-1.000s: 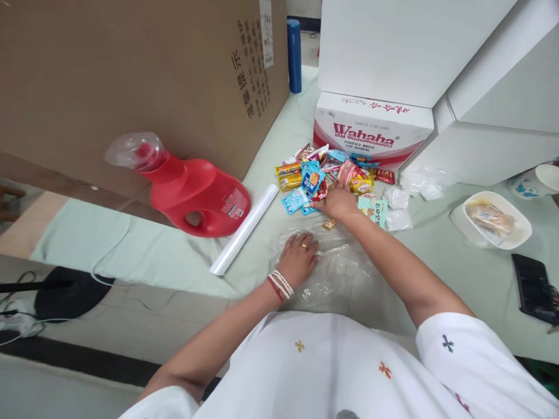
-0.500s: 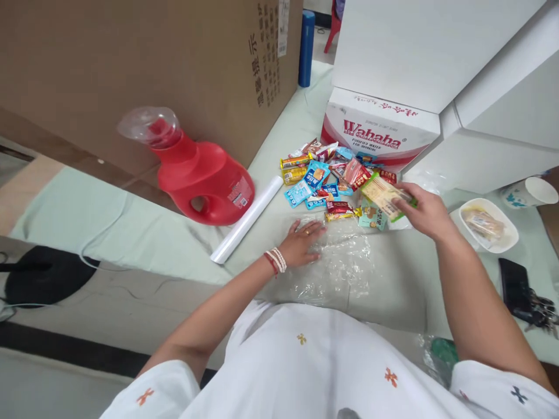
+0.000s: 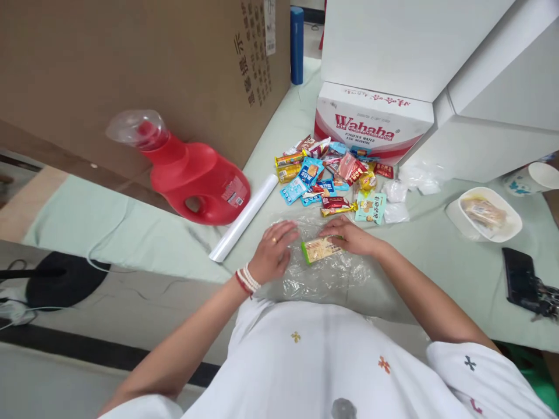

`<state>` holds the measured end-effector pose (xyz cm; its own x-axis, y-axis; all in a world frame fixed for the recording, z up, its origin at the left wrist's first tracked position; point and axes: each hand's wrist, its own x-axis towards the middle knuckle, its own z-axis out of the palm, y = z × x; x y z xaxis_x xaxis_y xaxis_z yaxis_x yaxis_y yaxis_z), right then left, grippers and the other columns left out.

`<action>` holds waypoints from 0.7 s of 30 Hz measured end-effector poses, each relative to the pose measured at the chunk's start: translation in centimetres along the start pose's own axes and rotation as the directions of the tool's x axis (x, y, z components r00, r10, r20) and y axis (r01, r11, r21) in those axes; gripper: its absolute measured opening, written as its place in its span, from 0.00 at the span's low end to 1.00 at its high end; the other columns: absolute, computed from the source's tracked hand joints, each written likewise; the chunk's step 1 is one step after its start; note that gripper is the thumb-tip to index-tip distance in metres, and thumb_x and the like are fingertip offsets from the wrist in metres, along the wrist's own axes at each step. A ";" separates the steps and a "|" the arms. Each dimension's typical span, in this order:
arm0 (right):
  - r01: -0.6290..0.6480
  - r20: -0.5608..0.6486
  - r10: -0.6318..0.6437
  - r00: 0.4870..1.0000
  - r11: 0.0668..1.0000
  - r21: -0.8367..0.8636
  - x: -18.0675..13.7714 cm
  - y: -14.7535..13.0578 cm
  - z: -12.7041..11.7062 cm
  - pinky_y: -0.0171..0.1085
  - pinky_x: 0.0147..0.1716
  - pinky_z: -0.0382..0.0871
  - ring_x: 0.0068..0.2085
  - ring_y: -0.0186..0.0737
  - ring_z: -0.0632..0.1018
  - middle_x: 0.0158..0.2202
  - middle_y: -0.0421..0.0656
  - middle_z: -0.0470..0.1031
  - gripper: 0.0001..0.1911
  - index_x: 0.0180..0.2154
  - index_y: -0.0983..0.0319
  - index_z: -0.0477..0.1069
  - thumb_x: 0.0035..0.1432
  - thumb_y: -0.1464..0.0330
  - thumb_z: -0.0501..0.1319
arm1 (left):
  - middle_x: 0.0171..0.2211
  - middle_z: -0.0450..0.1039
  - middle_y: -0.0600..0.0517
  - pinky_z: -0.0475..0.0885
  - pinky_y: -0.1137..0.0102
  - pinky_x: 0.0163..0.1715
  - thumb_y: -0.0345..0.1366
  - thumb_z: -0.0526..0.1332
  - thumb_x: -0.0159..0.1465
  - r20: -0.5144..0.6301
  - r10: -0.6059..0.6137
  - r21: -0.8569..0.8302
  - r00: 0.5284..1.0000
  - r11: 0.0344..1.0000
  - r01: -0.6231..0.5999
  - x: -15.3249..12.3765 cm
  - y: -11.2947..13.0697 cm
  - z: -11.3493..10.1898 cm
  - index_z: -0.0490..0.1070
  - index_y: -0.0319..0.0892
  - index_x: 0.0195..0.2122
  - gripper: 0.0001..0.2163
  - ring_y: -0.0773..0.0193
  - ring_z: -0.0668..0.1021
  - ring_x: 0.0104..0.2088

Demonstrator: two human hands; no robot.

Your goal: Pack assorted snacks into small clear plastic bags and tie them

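Note:
My right hand (image 3: 348,235) has its fingers on a packaged snack (image 3: 321,249) with a pale yellow wrapper and green ends. The snack lies on a spread sheet of clear plastic film (image 3: 301,284) in front of me. To its left, my left hand (image 3: 275,249) hovers at the film's edge, fingers apart and holding nothing. Beyond my hands is a pile of wrapped snacks, among them a blue packet (image 3: 311,172), a red-wrapped one (image 3: 335,202) and a light green nut packet (image 3: 370,208).
A roll of film (image 3: 244,220) lies beside a red jug (image 3: 201,183) at left. Behind stand a big brown carton (image 3: 131,52) and a Wahaba-style water box (image 3: 375,122). At right are a white bowl (image 3: 454,216), a paper cup (image 3: 544,176), a phone (image 3: 519,276) and keys (image 3: 548,299).
My right hand has carried the pale yellow snack from beside the pile down to the film. My left hand has lifted from the film and shifted left.

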<state>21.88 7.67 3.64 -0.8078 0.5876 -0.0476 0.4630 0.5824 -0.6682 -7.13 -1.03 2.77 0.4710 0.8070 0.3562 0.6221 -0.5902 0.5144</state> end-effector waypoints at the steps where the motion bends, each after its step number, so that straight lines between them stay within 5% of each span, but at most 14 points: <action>1: 0.003 -0.013 -0.003 1.000 1.000 -0.022 -0.1 -0.1 0.1 0.51 0.57 0.64 0.52 0.48 0.74 0.52 0.52 0.77 0.16 0.54 0.60 0.78 0.69 0.67 0.58 | 0.64 0.67 0.42 0.62 0.45 0.65 0.27 0.57 0.62 -0.029 0.047 -0.005 0.998 0.999 -0.047 -1.1 0.9 -0.1 0.61 0.48 0.66 0.30 0.48 0.66 0.67; 5: -0.040 -0.136 0.021 0.990 0.990 -0.134 -2.7 -1.9 -0.4 0.57 0.59 0.63 0.59 0.55 0.69 0.61 0.57 0.69 0.19 0.57 0.62 0.75 0.69 0.62 0.59 | 0.58 0.72 0.40 0.68 0.46 0.61 0.26 0.58 0.59 0.194 0.245 -0.152 0.950 0.964 -0.218 -4.8 2.9 -0.4 0.65 0.47 0.61 0.27 0.48 0.72 0.61; 9: 0.019 -0.071 -0.023 0.997 0.999 -0.051 -9.1 -3.6 0.5 0.55 0.62 0.65 0.64 0.54 0.65 0.65 0.54 0.64 0.33 0.66 0.57 0.64 0.63 0.56 0.66 | 0.63 0.67 0.36 0.67 0.44 0.62 0.28 0.59 0.58 0.327 0.184 -0.247 0.927 0.964 -0.104 -7.2 2.4 -0.8 0.64 0.44 0.62 0.28 0.45 0.70 0.63; 13: -0.057 -0.187 0.049 0.981 0.998 -0.036 -14.2 -3.8 4.0 0.53 0.59 0.68 0.62 0.50 0.69 0.59 0.52 0.71 0.13 0.53 0.57 0.74 0.68 0.66 0.60 | 0.59 0.73 0.41 0.62 0.45 0.66 0.31 0.60 0.66 0.306 0.129 -0.213 0.943 0.975 -0.064 -8.4 2.5 0.2 0.73 0.47 0.51 0.13 0.48 0.71 0.64; 18: -0.128 -0.264 0.171 0.949 0.977 0.173 -13.2 -3.5 3.7 0.42 0.48 0.72 0.47 0.42 0.77 0.46 0.47 0.78 0.10 0.43 0.58 0.75 0.72 0.64 0.55 | 0.40 0.80 0.47 0.73 0.62 0.50 0.35 0.54 0.72 0.166 -0.150 -0.358 0.975 0.912 0.201 -6.7 2.7 0.9 0.73 0.44 0.40 0.09 0.58 0.80 0.47; 21: -0.309 -0.218 0.371 0.903 0.911 0.272 -10.4 -2.3 1.2 0.35 0.36 0.70 0.35 0.38 0.76 0.35 0.43 0.77 0.15 0.42 0.60 0.74 0.71 0.57 0.55 | 0.36 0.77 0.48 0.73 0.65 0.42 0.41 0.53 0.72 0.060 -0.418 -0.287 0.907 0.863 0.416 -4.0 1.5 0.5 0.72 0.43 0.36 0.13 0.60 0.78 0.38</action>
<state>28.80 -0.44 4.73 -0.4782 0.8687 -0.1291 0.5723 0.1966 -0.7962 -7.78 -5.13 1.77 0.2047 0.9769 0.0614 0.5537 -0.1673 0.8157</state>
